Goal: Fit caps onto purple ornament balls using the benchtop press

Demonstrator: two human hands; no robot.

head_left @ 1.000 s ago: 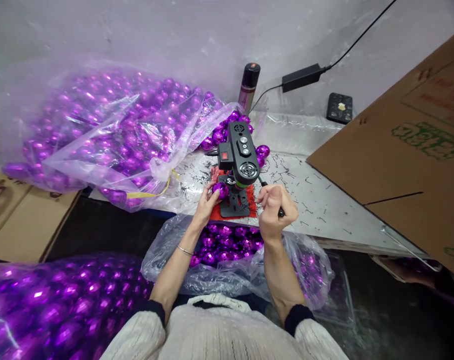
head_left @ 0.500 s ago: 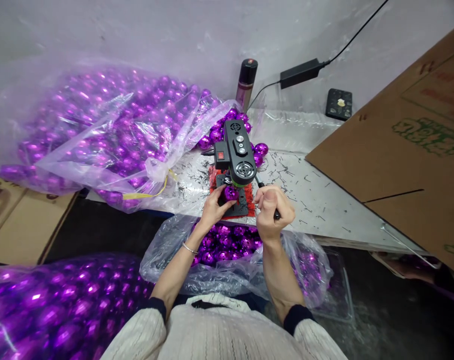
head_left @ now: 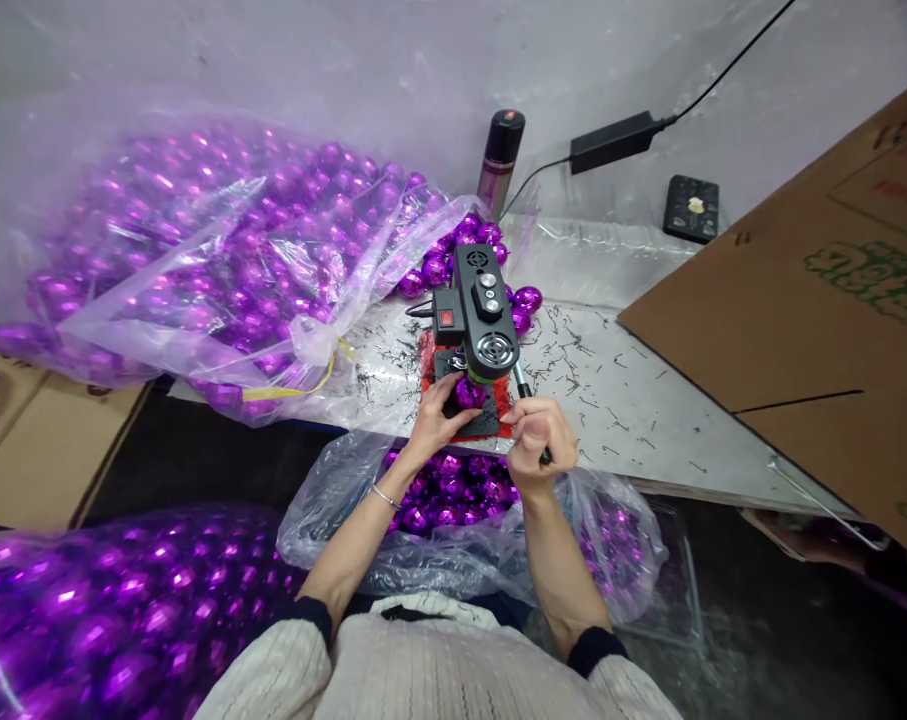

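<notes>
Under the head of a small black bench press (head_left: 487,310), my left hand (head_left: 436,415) holds a shiny purple faceted bauble (head_left: 469,392) between thumb and fingers. My right hand (head_left: 541,440) is wrapped round the press's lever handle (head_left: 523,387), whose black grip end sticks out below the fist. A dark base plate (head_left: 485,421) on a red pad lies beneath the bauble. Just in front of the press, an open clear plastic bag (head_left: 333,500) holds many more purple baubles. Loose purple baubles (head_left: 528,299) lie behind the press.
A large tied clear bag of purple baubles (head_left: 198,250) fills the table's left. Another bagged heap (head_left: 123,610) is at lower left. A spray can (head_left: 501,155), a power adapter (head_left: 614,143) and a black box (head_left: 691,208) stand behind. A cardboard box (head_left: 798,300) borders the right; dark bits litter the table (head_left: 610,400).
My right hand has moved down and slightly left with the lever handle. My left hand keeps the bauble under the press head. The view has shifted a little.
</notes>
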